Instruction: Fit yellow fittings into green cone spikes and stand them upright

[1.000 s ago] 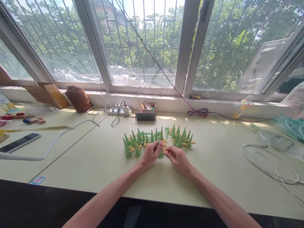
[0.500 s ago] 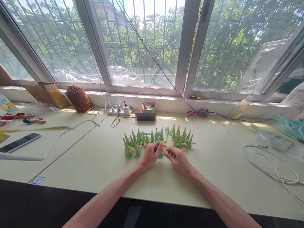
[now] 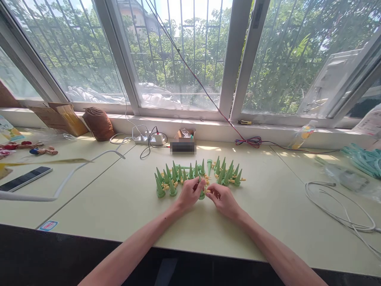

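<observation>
Green cone [image 3: 201, 196] w/in L hand [image 3: 191, 191]

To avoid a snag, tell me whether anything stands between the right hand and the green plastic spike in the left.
No visible obstacle: only the small yellow fitting pinched by the right hand sits between it and the green plastic spike in the left hand. Other green spikes are farther back or off to the sides.

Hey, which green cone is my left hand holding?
The green cone directly between your left hand and right hand; the other green cones sit beyond or off to either side.
</observation>
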Motion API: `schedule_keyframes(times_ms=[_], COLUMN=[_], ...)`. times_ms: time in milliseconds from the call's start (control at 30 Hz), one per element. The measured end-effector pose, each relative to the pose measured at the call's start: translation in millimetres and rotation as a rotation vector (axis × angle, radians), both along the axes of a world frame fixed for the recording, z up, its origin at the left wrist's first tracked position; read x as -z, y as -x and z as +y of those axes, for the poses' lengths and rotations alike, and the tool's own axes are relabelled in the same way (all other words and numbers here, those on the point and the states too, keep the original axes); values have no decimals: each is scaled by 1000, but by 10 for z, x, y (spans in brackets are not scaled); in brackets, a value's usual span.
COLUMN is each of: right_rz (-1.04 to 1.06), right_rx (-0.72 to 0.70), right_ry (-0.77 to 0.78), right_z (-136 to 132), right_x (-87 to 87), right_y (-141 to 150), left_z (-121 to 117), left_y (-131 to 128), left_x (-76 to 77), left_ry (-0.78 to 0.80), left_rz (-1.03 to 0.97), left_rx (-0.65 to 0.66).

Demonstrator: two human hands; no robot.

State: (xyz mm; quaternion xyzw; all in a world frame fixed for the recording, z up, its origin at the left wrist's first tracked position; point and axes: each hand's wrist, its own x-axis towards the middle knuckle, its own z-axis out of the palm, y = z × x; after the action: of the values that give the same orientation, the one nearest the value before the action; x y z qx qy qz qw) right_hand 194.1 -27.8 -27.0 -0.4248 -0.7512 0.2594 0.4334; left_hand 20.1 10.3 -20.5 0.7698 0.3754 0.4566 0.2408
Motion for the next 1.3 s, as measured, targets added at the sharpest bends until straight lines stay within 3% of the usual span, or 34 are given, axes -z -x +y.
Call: schedule_keyframes(times_ms=[500,833,1300], right_rz=[-60,2,-4], right_rx=[-20,16,38], right_ry=[-21,-7,10], right_z=[47,13,62], right_x=[82,21,90], right_y=[-8,2,-43], left_z=[-27,4,-22], left_y=[-3,-2,41], left_x=[-17,1,-29], left_ry=[20,20,118], left_rz=[-16,-23,-41], left_rx=[15,3,203])
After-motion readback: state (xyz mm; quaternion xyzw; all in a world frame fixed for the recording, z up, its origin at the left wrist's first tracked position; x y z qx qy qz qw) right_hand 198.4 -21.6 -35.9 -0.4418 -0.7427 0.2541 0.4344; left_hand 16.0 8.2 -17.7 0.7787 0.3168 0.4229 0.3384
